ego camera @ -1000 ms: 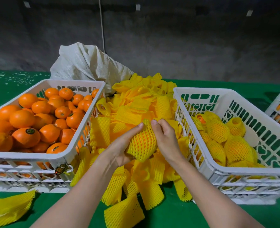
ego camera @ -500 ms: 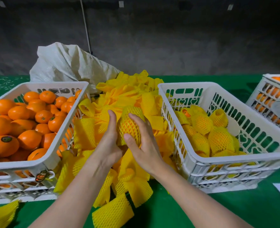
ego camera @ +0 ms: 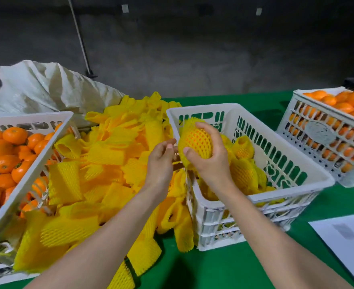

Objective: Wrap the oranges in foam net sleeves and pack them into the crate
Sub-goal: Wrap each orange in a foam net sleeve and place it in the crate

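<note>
My right hand point(ego camera: 210, 161) grips an orange wrapped in a yellow foam net sleeve point(ego camera: 195, 140), held over the left rim of the white packing crate point(ego camera: 297, 190). Several wrapped oranges point(ego camera: 242, 174) lie inside that crate. My left hand point(ego camera: 161, 161) hovers just left of the wrapped orange with relaxed fingers, holding nothing. A pile of loose yellow foam sleeves point(ego camera: 109, 163) covers the green table between the crates. Bare oranges point(ego camera: 5, 155) fill the white crate at the left point(ego camera: 26, 184).
A grey-white woven sack point(ego camera: 45, 88) lies behind the sleeve pile. Another white crate of oranges point(ego camera: 326, 136) stands at the far right. A white sheet point(ego camera: 347, 240) lies at the table's front right. A dark wall rises behind the table.
My right hand has carried the wrapped orange rightward from above the sleeve pile to the packing crate's rim. My left hand has let go of it. The view has swung right.
</note>
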Available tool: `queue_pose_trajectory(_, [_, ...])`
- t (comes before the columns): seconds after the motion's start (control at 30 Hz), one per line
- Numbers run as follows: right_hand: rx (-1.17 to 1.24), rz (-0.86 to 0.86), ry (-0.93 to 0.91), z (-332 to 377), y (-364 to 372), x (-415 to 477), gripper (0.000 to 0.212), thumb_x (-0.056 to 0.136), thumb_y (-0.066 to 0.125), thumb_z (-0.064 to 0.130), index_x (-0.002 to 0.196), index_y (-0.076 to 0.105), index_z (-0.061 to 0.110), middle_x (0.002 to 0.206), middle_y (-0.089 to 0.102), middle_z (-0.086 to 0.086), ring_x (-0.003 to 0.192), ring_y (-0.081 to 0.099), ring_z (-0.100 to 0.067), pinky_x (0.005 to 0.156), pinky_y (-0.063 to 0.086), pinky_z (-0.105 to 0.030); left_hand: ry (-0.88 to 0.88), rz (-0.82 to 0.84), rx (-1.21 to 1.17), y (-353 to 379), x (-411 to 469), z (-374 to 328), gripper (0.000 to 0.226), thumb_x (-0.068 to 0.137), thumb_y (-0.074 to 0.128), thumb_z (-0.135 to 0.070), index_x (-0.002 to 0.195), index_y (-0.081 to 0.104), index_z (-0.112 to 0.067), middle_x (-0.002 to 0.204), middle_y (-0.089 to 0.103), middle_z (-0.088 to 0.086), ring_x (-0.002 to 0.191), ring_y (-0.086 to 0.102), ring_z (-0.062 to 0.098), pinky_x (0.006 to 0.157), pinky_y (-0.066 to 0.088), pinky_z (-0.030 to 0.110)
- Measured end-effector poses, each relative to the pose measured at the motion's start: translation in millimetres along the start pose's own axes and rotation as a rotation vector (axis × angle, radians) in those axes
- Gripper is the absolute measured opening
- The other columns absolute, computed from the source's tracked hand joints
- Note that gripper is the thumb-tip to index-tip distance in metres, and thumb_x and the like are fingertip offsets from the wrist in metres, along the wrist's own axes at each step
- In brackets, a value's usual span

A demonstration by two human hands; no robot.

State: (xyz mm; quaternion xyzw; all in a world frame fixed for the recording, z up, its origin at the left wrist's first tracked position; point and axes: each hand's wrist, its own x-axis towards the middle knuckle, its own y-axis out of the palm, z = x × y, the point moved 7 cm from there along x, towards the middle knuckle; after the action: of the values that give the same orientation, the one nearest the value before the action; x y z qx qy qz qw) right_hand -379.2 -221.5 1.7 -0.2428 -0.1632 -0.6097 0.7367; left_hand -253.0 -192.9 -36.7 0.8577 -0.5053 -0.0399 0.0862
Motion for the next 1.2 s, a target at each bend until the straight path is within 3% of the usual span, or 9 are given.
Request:
queue_pose_trajectory(0.1, [-0.025, -0.034, 0.089, -28.7, -35.9, 18.2, 0.059, 0.077, 0.071, 0.012, 0.122, 0.041, 0.035, 0.116, 0.041, 0.031, 0.111, 0.043, 0.004, 0.090, 0.039, -0.009, 0.226, 0.038, 0.399, 38.8, 13.6, -1.2, 0.026, 0.097, 0.044, -0.002, 0.120, 0.055, -0.007, 0.111, 0.062, 0.010, 0.104, 0.061, 0.031, 0.083, 0.051, 0.036])
queue_pose_trajectory(0.2, [-0.170, -0.090, 0.219, -62.1, -65.7, 39.1, 0.062, 0.073, 0.073, 0.016, 0.116, 0.033, 0.034, 0.113, 0.046, 0.007, 0.101, 0.050, -0.016, 0.082, 0.046, -0.030, 0.366, 0.267, 0.816, 90.3, 27.3, 6.9, 0.042, 0.087, 0.046, 0.005, 0.128, 0.047, -0.005, 0.111, 0.061, 0.017, 0.099, 0.059, 0.035, 0.071, 0.044, 0.033])
queue_pose_trajectory(0.37, [-0.567, 0.018, 0.389, -119.0, -99.5, 92.0, 0.057, 0.071, 0.073, 0.027, 0.114, 0.037, 0.037, 0.116, 0.032, -0.005, 0.071, 0.047, -0.016, 0.072, 0.040, -0.032, 0.333, 0.476, 1.360, 113.0, 39.2, 47.2, 0.056, 0.095, 0.051, -0.021, 0.144, 0.026, -0.014, 0.099, 0.059, 0.013, 0.086, 0.059, 0.032, 0.061, 0.038, 0.035])
queue_pose_trajectory(0.47, [-0.741, 0.134, 0.404, -151.6, -98.3, 117.1, 0.060, 0.073, 0.072, 0.024, 0.123, 0.040, 0.032, 0.126, 0.034, -0.011, 0.090, 0.053, -0.033, 0.077, 0.043, -0.034, 0.383, 0.408, 1.318, 108.5, 43.1, 44.9, 0.047, 0.095, 0.053, -0.030, 0.138, 0.040, -0.016, 0.081, 0.060, 0.004, 0.081, 0.061, 0.028, 0.059, 0.043, 0.035])
queue_pose_trajectory(0.6, [-0.876, 0.283, 0.375, -191.6, -82.5, 127.8, 0.065, 0.080, 0.068, 0.021, 0.135, 0.034, 0.031, 0.135, 0.032, -0.015, 0.112, 0.048, -0.042, 0.095, 0.045, -0.044, 0.368, 0.330, 1.174, 99.8, 46.4, 39.1, 0.029, 0.094, 0.056, -0.031, 0.118, 0.059, -0.016, 0.094, 0.070, 0.009, 0.077, 0.064, 0.023, 0.067, 0.052, 0.034])
queue_pose_trajectory(0.7, [-0.830, 0.380, 0.433, -217.4, -73.8, 123.0, 0.063, 0.091, 0.056, 0.030, 0.145, 0.024, 0.029, 0.147, 0.025, -0.016, 0.126, 0.038, -0.044, 0.105, 0.036, -0.049, 0.366, 0.301, 1.100, 97.5, 46.0, 37.5, 0.020, 0.093, 0.058, -0.029, 0.105, 0.066, -0.016, 0.092, 0.071, 0.007, 0.061, 0.060, 0.016, 0.055, 0.045, 0.027])
queue_pose_trajectory(0.9, [-0.927, 0.475, 0.440, -224.2, -71.3, 112.6, 0.049, 0.101, 0.028, 0.040, 0.148, 0.015, 0.038, 0.158, 0.005, -0.007, 0.143, 0.005, -0.039, 0.115, 0.012, -0.055, 0.358, 0.257, 1.005, 93.6, 42.8, 32.8, 0.014, 0.091, 0.061, -0.024, 0.094, 0.069, -0.014, 0.087, 0.071, 0.006, 0.078, 0.065, 0.021, 0.065, 0.051, 0.031])
queue_pose_trajectory(1.07, [-1.084, 0.437, 0.344, -189.6, -57.5, 112.1, 0.046, 0.102, 0.025, 0.037, 0.145, 0.033, 0.021, 0.157, 0.013, -0.011, 0.143, 0.011, -0.035, 0.114, 0.010, -0.054, 0.355, 0.230, 0.948, 90.6, 41.1, 28.4, 0.014, 0.092, 0.059, -0.020, 0.091, 0.071, -0.012, 0.090, 0.071, 0.006, 0.079, 0.065, 0.020, 0.070, 0.052, 0.034])
queue_pose_trajectory(1.2, [-0.826, 0.339, 0.047, -120.7, -21.3, 112.6, 0.035, 0.099, 0.038, 0.026, 0.124, 0.056, 0.008, 0.133, 0.052, -0.013, 0.125, 0.043, -0.028, 0.103, 0.035, -0.039, 0.365, 0.086, 0.805, 78.5, 35.7, 16.8, 0.015, 0.091, 0.058, -0.011, 0.091, 0.072, -0.006, 0.089, 0.071, 0.007, 0.083, 0.063, 0.019, 0.072, 0.046, 0.026])
